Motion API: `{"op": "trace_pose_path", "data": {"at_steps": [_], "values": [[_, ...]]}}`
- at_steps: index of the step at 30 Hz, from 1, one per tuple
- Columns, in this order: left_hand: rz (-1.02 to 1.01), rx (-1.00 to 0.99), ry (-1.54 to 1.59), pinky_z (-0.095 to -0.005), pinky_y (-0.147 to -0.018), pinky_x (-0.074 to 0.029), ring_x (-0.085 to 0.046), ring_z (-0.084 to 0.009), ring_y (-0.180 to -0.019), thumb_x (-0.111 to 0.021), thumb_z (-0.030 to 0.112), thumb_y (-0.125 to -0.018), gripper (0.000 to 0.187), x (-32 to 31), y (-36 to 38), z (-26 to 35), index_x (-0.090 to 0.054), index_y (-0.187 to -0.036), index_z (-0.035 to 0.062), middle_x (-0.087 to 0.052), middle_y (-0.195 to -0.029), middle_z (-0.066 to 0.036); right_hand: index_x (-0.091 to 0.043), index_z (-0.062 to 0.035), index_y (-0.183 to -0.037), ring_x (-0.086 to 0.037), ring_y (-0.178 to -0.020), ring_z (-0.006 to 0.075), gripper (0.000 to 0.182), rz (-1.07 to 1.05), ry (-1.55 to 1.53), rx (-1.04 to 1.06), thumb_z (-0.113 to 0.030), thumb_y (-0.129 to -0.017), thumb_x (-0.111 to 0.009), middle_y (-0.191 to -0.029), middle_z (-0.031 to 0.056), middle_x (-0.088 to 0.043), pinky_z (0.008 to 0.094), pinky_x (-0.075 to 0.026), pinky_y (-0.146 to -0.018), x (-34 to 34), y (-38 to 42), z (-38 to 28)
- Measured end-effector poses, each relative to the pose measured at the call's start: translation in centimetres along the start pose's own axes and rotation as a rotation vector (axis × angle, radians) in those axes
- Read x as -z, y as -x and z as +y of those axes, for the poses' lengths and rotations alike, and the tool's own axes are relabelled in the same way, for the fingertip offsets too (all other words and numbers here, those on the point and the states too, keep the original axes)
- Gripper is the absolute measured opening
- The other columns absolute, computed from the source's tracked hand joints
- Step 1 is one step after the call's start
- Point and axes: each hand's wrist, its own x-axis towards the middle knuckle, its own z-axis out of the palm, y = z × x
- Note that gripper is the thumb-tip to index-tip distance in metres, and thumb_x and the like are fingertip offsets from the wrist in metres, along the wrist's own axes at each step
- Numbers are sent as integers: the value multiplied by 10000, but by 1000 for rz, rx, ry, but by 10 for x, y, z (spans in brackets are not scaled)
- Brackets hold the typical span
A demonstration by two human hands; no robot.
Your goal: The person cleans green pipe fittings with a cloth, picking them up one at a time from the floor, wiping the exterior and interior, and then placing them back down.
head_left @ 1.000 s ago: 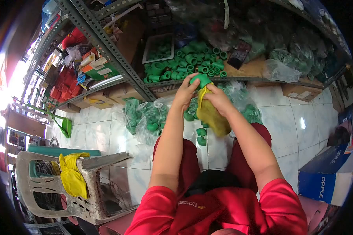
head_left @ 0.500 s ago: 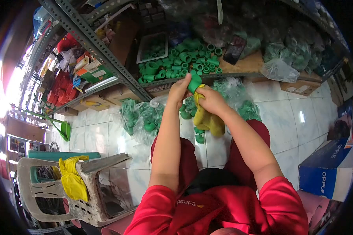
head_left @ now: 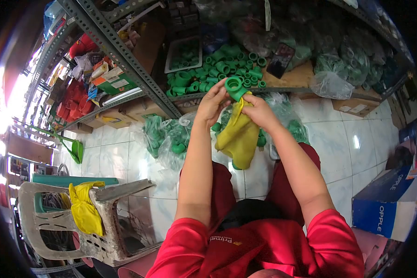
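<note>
A green pipe fitting [head_left: 235, 88] is held up between my two hands, its round opening facing up. My left hand [head_left: 213, 104] is curved against the fitting's left side, with the fingertips at its edge. On the other side, my right hand [head_left: 258, 111] pinches a yellow cloth [head_left: 238, 139] against the fitting's lower end. The cloth hangs down below the fitting. Beyond my hands, a pile of green fittings [head_left: 213, 74] lies on the shelf, beside a white tray [head_left: 167, 69] with more fittings.
A phone [head_left: 281, 60] lies on the shelf's cardboard. Plastic bags of fittings [head_left: 173, 143] sit on the tiled floor. A worn plastic chair [head_left: 28, 217] with another yellow cloth [head_left: 85, 211] stands left. A blue box [head_left: 375, 208] is at right. The metal shelf post [head_left: 125, 60] rises at upper left.
The fitting has turned so its opening shows and has moved slightly right. The yellow cloth now hangs more spread out. My left hand's fingers have loosened around the fitting.
</note>
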Motion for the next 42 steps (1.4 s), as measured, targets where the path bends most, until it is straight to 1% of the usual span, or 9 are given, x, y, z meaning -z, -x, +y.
{"op": "trace_pose_path", "data": {"at_steps": [6,10,13,15,25,30,33,34,42], "values": [[3,-11,137,-247,-740,-454,-504,-92,-895,-454,212,-878,374,-20,13,19,-386,-1235,121,-525,-1006,2,-550,-30,-1027,-506,-955,324,354,147,409,240,-84,-679,-513,-1007,190,-529,339,-400,-818,-6,-7,20],[21,0,-49,-250,-764,-453,-499,-97,-924,-470,180,-870,391,-23,13,13,-370,-1244,125,-505,-1040,-3,-560,-29,-997,-535,-908,286,331,180,388,211,-82,-674,-515,-963,161,-546,335,-413,-794,-1,-6,18],[-50,1,23,-261,-812,-438,-487,-108,-960,-482,147,-861,420,-22,10,10,-342,-1257,127,-480,-1089,-15,-552,-32,-1010,-556,-841,220,322,47,57,-2,-58,-694,-492,-917,113,-558,314,-434,-749,6,-4,7],[-126,-100,79,-303,-880,-402,-461,-164,-1052,-526,184,-833,489,-26,8,9,-313,-1268,117,-466,-1151,-45,-517,-39,-1072,-552,-793,154,358,-106,-704,-118,-20,-720,-456,-892,67,-553,278,-447,-706,7,-7,9],[-91,-179,299,-311,-836,-450,-497,-202,-1001,-455,182,-870,386,-17,3,1,-344,-1230,99,-467,-1146,-73,-500,-26,-1100,-522,-901,120,360,-39,-513,-72,-15,-740,-498,-1021,42,-540,242,-415,-785,9,-2,-2],[203,-294,502,-326,-847,-458,-492,-245,-1019,-426,319,-859,403,11,-6,5,-394,-1152,44,-465,-1140,-111,-460,-18,-1140,-497,-999,160,391,-175,-554,175,-35,-755,-528,-1072,60,-528,290,-380,-879,44,13,-25],[228,-228,578,-331,-872,-446,-464,-263,-1067,-422,430,-812,535,12,-1,15,-382,-1130,2,-459,-1142,-137,-401,-60,-1201,-406,-1127,263,482,-317,-1252,446,-349,-823,-475,-1207,130,-438,423,-314,-958,84,14,-10],[158,-212,583,-327,-867,-449,-473,-259,-1053,-423,436,-808,538,10,2,17,-379,-1132,9,-465,-1133,-136,-435,-61,-1162,-437,-1075,281,477,-51,-1286,436,-389,-818,-468,-1162,122,-469,436,-332,-935,93,16,-8],[16,-222,539,-305,-801,-484,-514,-229,-976,-436,440,-804,513,-5,-5,8,-395,-1123,40,-489,-1084,-118,-463,-98,-1127,-487,-997,248,461,200,-1223,339,-446,-837,-376,-1098,82,-511,373,-396,-860,63,6,-30]]}}
